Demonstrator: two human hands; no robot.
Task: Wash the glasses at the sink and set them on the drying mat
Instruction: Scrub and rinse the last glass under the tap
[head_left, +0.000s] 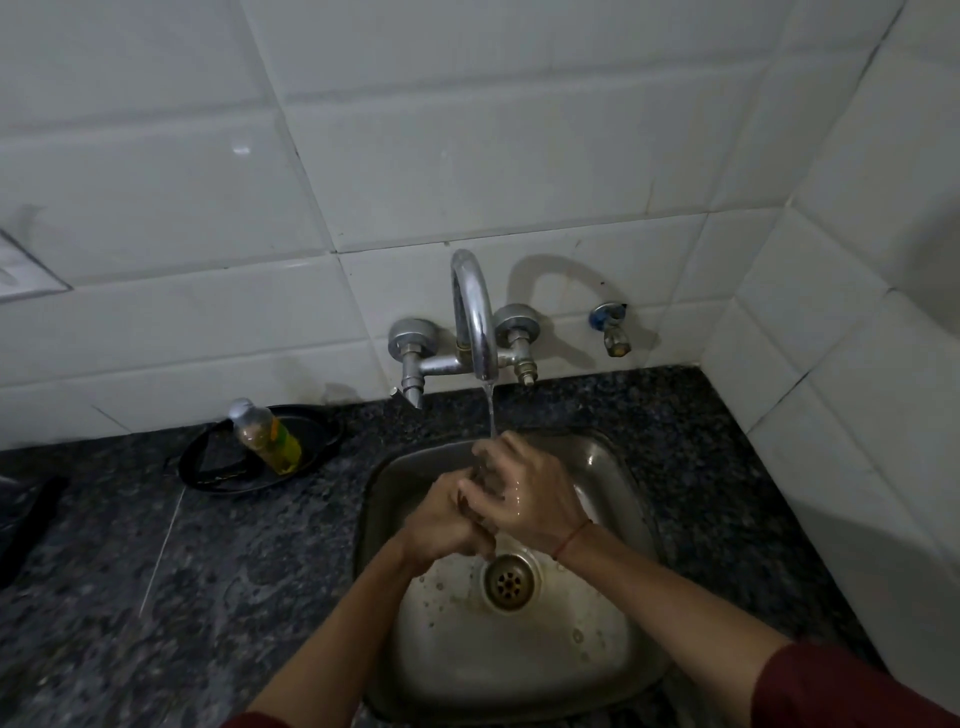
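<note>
While tap (472, 312) water falls, both left hand (447, 519) and right hand (530, 499) curl fingers round a glass (481, 467) over the sink (618, 467); its axis is hidden.

dark speckled granite counter (234, 571) — inset steel sink (615, 467), black pan (218, 480) at the back

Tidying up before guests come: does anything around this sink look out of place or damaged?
The bottle lies tilted in a black pan left of the sink rather than standing. The tap's right valve shows a bare stem, seemingly no handle. Brown stains ring the drain.
</note>
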